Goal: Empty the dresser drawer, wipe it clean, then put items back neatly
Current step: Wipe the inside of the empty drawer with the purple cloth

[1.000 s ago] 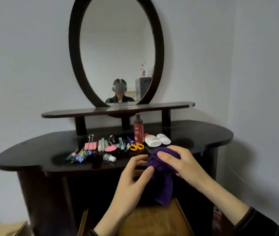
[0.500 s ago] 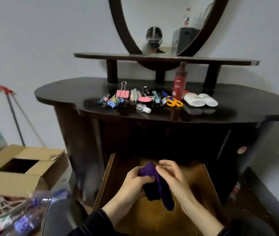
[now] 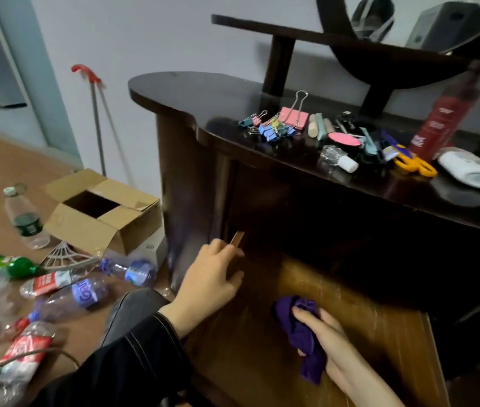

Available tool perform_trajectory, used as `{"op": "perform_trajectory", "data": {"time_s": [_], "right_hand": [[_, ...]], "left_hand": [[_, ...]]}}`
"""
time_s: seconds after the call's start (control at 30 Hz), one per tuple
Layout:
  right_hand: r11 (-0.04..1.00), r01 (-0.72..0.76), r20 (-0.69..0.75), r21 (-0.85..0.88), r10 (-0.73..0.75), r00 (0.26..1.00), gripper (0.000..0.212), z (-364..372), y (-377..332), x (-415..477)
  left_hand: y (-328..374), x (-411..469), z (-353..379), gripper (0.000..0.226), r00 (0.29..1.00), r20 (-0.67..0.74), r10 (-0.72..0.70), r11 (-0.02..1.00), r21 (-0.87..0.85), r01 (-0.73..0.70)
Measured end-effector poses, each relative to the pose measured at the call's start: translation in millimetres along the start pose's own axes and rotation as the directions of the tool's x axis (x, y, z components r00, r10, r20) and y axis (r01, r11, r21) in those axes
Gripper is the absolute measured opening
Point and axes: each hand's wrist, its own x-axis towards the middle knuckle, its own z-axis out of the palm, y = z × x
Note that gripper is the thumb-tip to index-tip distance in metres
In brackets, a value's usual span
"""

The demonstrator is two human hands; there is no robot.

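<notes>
gripping the purple cloth in the right hand, fingers curled round the wad, loose tail trailing out the near side. pressing it down on the wooden floor of the drawer, toward the near left part.

half a second back: holding that same cloth up in the air with both hands, bunching it. now down on the wood, in the right hand only. reads like going from prepping the rag to actually wiping.

clamping the left hand over the top of the left side wall, fingers hooked over the edge, thumb lower down on the drawer side. probably bracing the drawer so it doesn't slide. can't tell how hard.

nothing else in the visible part of the drawer besides the cloth, just scuffed bare wood, so the emptying looks done and the far corners still need a pass.

further out, up on the dresser top: binder clips, a small clear bottle, yellow scissors and a red bottle in a rough row, waiting to go back in.

off left on the floor: an open cardboard box and scattered plastic bottles.
</notes>
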Motion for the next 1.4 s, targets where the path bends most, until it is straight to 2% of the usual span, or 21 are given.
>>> {"op": "perform_trajectory", "data": {"time_s": [0.03,0.1,0.17,0.3,0.47,0.57,0.7,0.8,0.87,0.93,1.03,1.1,1.17,1.23,1.3,1.4], "right_hand": [[1.000,-0.007,-0.029,-0.018,0.007,1.000,0.037,-1.2,2.0,4.1],[0.999,-0.019,-0.052,-0.049,0.016,0.999,0.032,-1.6,2.3,11.6],[0.997,-0.010,-0.040,-0.082,0.007,0.999,0.030,0.1,-0.2,18.1],[0.992,0.043,0.004,-0.118,-0.043,0.999,0.032,6.4,-7.9,27.7],[0.978,0.086,0.024,-0.191,-0.083,0.996,0.035,13.5,-21.9,32.3],[0.961,0.120,0.048,-0.248,-0.112,0.993,0.030,8.7,-24.3,36.6],[0.904,0.183,0.046,-0.387,-0.179,0.983,0.025,0.0,-17.0,48.5],[0.775,0.290,0.086,-0.562,-0.293,0.952,0.033,2.8,-16.4,68.2],[0.586,0.356,0.132,-0.727,-0.390,0.911,0.045,10.8,-17.8,86.6],[0.425,0.314,0.083,-0.849,-0.479,0.874,0.048,21.5,-21.6,103.5],[0.241,0.185,0.018,-0.953,-0.561,0.827,0.043,30.0,-19.1,119.0],[0.042,0.163,0.107,-0.986,-0.589,0.801,0.043,25.8,-11.4,124.2],[-0.088,0.187,0.201,-0.978,-0.610,0.766,0.041,20.3,-7.4,131.3],[-0.107,0.181,0.209,-0.978,-0.602,0.771,0.037,25.2,-15.8,142.6],[-0.033,0.161,0.151,-0.986,-0.578,0.802,0.035,41.7,-26.5,153.6],[0.028,0.196,0.152,-0.980,-0.529,0.835,0.040,74.4,-34.2,164.6]], "left_hand": [[-7.8,-1.0,-0.5,0.043,0.997,-0.001,-0.076,0.996,0.037,0.076],[-18.1,-4.2,1.4,0.049,0.973,0.108,-0.205,0.975,0.114,0.193],[-21.7,-6.1,5.3,0.044,0.942,0.211,-0.260,0.954,0.209,0.217],[-19.8,-1.3,9.3,0.037,0.945,0.211,-0.251,0.920,0.356,0.165],[-11.3,-4.0,7.1,0.029,0.939,0.226,-0.258,0.916,0.367,0.164],[-12.6,-8.6,10.6,0.028,0.945,0.199,-0.258,0.910,0.379,0.169],[-19.6,-9.2,14.2,0.032,0.947,0.202,-0.250,0.917,0.362,0.165],[-25.7,-2.3,17.3,0.034,0.954,0.160,-0.255,0.927,0.322,0.193],[-26.0,7.6,24.1,0.032,0.953,0.108,-0.282,0.940,0.232,0.252],[-24.0,18.5,32.1,0.028,0.930,0.130,-0.343,0.937,0.122,0.328],[-25.8,21.7,39.8,0.027,0.929,0.103,-0.355,0.934,0.085,0.348],[-26.9,18.9,43.0,0.029,0.937,0.060,-0.345,0.936,0.094,0.339],[-26.7,18.5,46.8,0.032,0.941,0.021,-0.338,0.937,0.104,0.334],[-25.9,20.0,48.9,0.033,0.942,-0.003,-0.337,0.935,0.114,0.335],[-25.8,20.9,48.9,0.033,0.941,-0.010,-0.339,0.934,0.115,0.338],[-25.0,20.1,48.3,0.034,0.938,-0.010,-0.347,0.931,0.113,0.346]]}}
